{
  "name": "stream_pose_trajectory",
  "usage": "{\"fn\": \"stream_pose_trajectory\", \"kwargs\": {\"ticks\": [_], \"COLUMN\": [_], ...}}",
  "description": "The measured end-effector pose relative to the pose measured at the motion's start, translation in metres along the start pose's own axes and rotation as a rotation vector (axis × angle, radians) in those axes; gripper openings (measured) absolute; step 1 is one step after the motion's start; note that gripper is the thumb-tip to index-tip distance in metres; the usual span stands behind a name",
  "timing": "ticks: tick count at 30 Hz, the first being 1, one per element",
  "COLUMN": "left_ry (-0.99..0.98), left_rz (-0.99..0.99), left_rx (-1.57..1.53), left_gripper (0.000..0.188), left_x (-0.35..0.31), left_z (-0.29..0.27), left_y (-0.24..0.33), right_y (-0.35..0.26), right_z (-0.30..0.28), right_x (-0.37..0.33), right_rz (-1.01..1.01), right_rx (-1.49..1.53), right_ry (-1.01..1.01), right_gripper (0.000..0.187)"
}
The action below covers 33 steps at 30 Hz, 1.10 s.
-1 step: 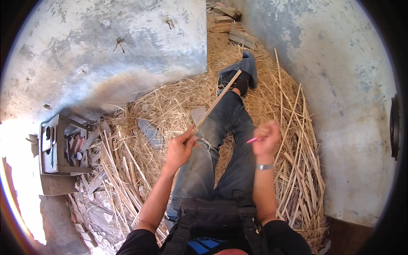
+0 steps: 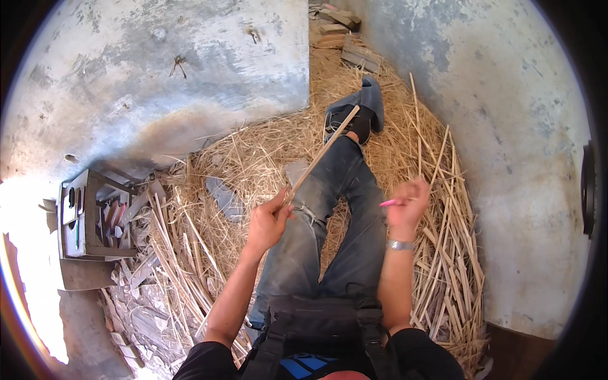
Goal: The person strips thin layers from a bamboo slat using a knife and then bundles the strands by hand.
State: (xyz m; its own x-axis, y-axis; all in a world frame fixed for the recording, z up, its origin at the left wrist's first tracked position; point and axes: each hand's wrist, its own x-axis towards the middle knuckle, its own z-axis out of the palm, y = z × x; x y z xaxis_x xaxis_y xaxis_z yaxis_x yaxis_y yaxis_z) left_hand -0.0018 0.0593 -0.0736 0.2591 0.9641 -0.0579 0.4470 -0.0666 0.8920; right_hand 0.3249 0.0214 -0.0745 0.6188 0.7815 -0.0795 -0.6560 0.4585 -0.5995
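Now | left hand (image 2: 266,223) closed around long pale wooden strip (image 2: 323,154), angled over dark jeans | right hand (image 2: 408,204) grips pink-handled tool (image 2: 388,202) | nothing visibly shifted between frames; straw-littered floor (image 2: 253,158) around.

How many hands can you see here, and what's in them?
2. The left hand grips a long thin strip slanting up over the jeans; the right hand holds a small pink tool. No other hands show.
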Motion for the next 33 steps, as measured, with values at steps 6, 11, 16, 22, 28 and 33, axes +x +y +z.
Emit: {"fn": "stream_pose_trajectory", "kwargs": {"ticks": [6,11,16,22,28,33], "left_ry": [-0.095,-0.199,-0.246,-0.253,-0.316,-0.348], "left_rz": [-0.017,-0.018,-0.087,-0.135,-0.246,-0.233], "left_rx": [-0.022,-0.296,-0.443,-0.474,-0.617,-0.724], "left_gripper": [0.044,0.040,0.034,0.033,0.035,0.039], "left_x": [-0.005,-0.010,-0.011,-0.015,-0.024,-0.020], "left_z": [0.004,0.019,0.021,0.018,0.011,0.010], "left_y": [0.010,0.017,0.033,0.033,0.037,0.034], "right_y": [-0.015,0.051,0.067,0.086,0.078,0.068], "right_z": [0.002,0.021,0.049,0.028,0.027,0.035], "right_x": [0.017,-0.041,-0.051,-0.067,-0.074,-0.073], "right_rz": [-0.360,-0.278,-0.169,0.028,0.466,0.843], "right_rx": [-0.967,-1.227,-1.235,-1.102,-0.787,-0.548], "right_ry": [0.202,-0.498,-0.558,-0.741,-0.754,-0.817], "right_gripper": [0.022,0.035,0.034,0.040,0.055,0.057]}}
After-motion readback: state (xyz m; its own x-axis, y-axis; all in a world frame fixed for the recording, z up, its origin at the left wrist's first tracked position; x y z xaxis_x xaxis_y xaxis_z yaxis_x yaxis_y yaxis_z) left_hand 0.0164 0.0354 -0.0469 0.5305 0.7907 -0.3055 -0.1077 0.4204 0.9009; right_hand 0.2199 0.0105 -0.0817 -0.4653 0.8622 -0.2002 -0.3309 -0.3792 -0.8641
